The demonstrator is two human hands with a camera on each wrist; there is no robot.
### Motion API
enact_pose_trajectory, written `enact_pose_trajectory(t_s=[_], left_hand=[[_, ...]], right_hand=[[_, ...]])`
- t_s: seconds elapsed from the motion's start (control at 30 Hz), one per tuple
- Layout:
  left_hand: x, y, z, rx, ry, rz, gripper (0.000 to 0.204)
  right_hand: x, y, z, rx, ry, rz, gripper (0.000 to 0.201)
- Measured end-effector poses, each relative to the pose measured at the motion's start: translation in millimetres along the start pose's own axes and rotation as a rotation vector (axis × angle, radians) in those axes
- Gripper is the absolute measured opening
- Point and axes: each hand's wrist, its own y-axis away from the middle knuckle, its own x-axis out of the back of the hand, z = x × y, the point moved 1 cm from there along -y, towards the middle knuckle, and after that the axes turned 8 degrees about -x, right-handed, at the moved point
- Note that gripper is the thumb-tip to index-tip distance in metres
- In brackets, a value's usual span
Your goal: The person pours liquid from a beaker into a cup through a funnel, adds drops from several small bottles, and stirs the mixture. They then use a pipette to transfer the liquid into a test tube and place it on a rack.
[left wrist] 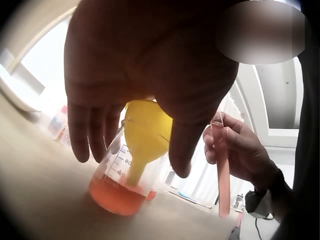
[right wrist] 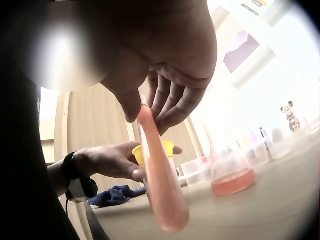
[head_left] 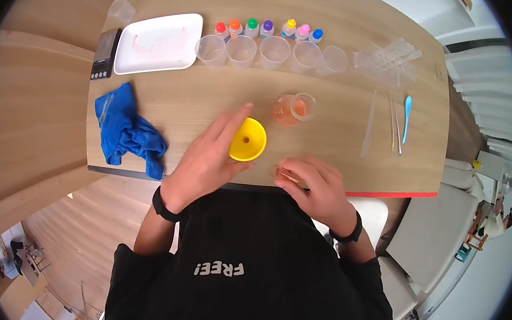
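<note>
A yellow funnel (head_left: 248, 140) (left wrist: 147, 130) sits with its stem inside a glass vessel (left wrist: 117, 187) holding orange-pink liquid. Around the funnel is my left hand (head_left: 207, 156) (left wrist: 150, 65) (right wrist: 112, 160), fingers and thumb extended on opposite sides; whether it touches is unclear. My right hand (head_left: 314, 186) (left wrist: 242, 150) (right wrist: 165, 65) pinches the top of a test tube (left wrist: 223, 170) (right wrist: 162, 180) filled with pink liquid, at the table's near edge. In the head view the funnel hides the vessel beneath it.
Another glass vessel (head_left: 288, 110) (right wrist: 232, 182) with orange-pink liquid stands beyond the hands. A blue cloth (head_left: 126, 127) lies left. Behind are a white tray (head_left: 159, 45), a scale (head_left: 105, 52), plastic cups (head_left: 274, 52) and colour bottles. A blue spoon (head_left: 406, 115) and rods lie right.
</note>
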Motion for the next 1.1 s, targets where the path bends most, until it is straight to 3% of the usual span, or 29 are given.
enact_pose_trajectory(t_s=[0.17,0.7,1.1], left_hand=[[4.2,5.9,5.5,-0.081,0.012,0.053,0.098],[1.1,4.8,-0.6,-0.104,0.140,0.030,0.076],[-3.0,4.6,1.9,-0.059,0.195,0.045,0.075]], right_hand=[[-2.4,-21.3,-1.5,0.041,0.114,-0.046,0.027],[4.3,-28.4,-4.3,0.110,0.463,-0.018,0.032],[2.0,-29.1,-5.7,0.111,0.474,-0.004,0.033]])
